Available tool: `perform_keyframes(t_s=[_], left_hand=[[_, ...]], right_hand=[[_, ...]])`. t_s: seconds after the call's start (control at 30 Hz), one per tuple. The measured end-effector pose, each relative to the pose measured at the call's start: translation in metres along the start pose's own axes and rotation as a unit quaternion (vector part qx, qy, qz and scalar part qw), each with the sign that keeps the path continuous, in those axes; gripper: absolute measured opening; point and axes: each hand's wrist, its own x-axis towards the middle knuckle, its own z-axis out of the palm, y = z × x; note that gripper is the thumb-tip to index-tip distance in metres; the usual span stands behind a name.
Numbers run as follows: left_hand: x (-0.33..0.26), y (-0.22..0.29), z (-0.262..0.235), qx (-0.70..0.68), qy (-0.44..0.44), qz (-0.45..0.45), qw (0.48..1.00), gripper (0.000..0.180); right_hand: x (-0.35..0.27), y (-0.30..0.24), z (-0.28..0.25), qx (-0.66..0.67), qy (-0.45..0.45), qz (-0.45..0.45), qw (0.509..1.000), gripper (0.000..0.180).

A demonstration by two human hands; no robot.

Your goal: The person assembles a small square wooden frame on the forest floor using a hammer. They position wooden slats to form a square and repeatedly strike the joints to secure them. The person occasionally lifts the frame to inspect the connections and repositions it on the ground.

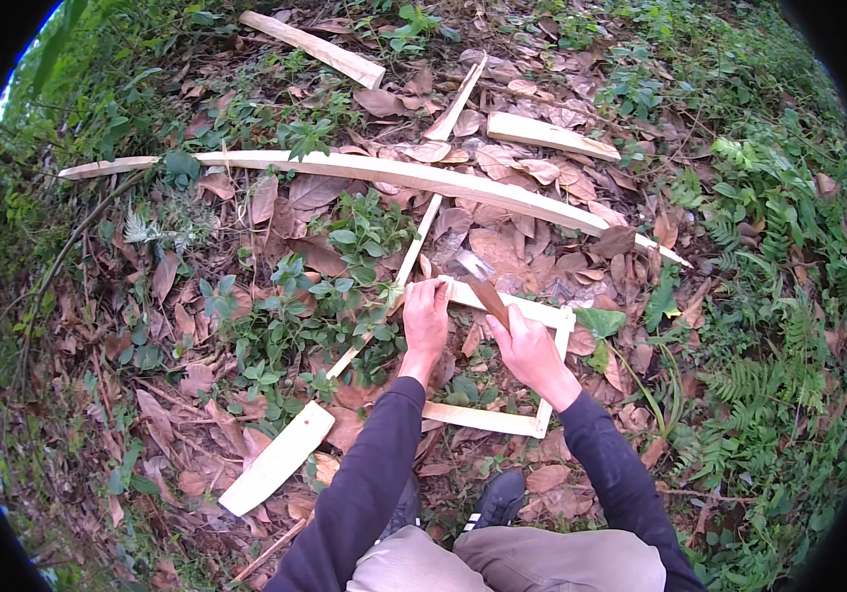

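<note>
My right hand (533,353) grips a hammer by its wooden handle (486,295). The shiny metal hammer head (471,264) is up and to the left of that hand, close to my left fingertips. My left hand (425,322) is pinched at the far left corner of a frame of pale wooden strips (527,310); what sits between the fingertips is too small to make out. The frame's far, right and near sides show, while my left forearm and hand cover part of its left. A thin wooden strip (416,247) runs slantwise behind my left hand.
A long pale board (423,178) crosses the ground beyond my hands. Farther off lie a thick wood piece (315,46), a splintered piece (458,102) and a short board (552,136). Another board (278,459) lies left of my left forearm. Brown leaves and green plants surround everything.
</note>
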Motion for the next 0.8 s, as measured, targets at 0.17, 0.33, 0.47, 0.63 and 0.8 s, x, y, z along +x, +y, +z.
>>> perform_keyframes(t_s=[0.17,0.33,0.47,0.63,0.8], left_hand=[[-0.001,-0.002,0.000,-0.021,-0.009,0.002,1.000,0.012],[-0.002,-0.006,0.000,-0.008,-0.003,-0.002,1.000,0.014],[-0.003,-0.005,0.001,-0.010,-0.006,-0.001,1.000,0.013],[-0.001,-0.005,0.002,-0.012,-0.007,-0.001,1.000,0.013],[0.001,-0.002,0.001,-0.006,-0.010,0.009,1.000,0.011]], right_hand=[[0.004,0.001,-0.003,-0.026,-0.008,-0.014,1.000,0.027],[0.008,-0.005,-0.006,-0.081,-0.054,-0.013,0.995,0.026],[0.009,-0.007,-0.011,-0.083,-0.013,-0.026,0.996,0.027],[0.012,-0.005,-0.010,-0.081,-0.020,-0.038,0.996,0.029],[0.009,-0.006,-0.012,-0.040,0.015,-0.023,0.999,0.030]])
